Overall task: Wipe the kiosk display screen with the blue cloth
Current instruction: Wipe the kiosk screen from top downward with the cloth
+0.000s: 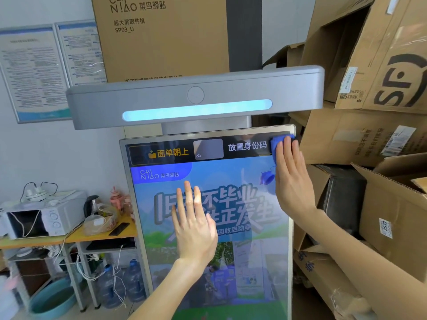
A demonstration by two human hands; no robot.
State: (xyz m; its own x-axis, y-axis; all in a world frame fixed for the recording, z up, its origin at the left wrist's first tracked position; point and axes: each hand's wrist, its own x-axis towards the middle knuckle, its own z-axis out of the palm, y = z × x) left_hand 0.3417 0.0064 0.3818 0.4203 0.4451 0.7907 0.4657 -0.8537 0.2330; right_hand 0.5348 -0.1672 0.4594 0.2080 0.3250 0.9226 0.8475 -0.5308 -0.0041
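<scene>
At screen [251,269] top-right corner, right hand [292,181] presses cloth [276,146] flat, fingers straight; left hand [196,227] open, braced mid-screen. Looks like early wiping: only the corner covered, most of the screen left to do

We see the kiosk display screen [242,262] standing upright in portrait, lit, in a thin silver frame. A black band runs along its top with yellow and white Chinese characters; below it a blue and green poster carries large pale characters, with faint reflections on the glass. We find the blue cloth [276,143] bunched at the screen's top right corner, pressed to the glass, mostly hidden under the right hand [291,181].
</scene>
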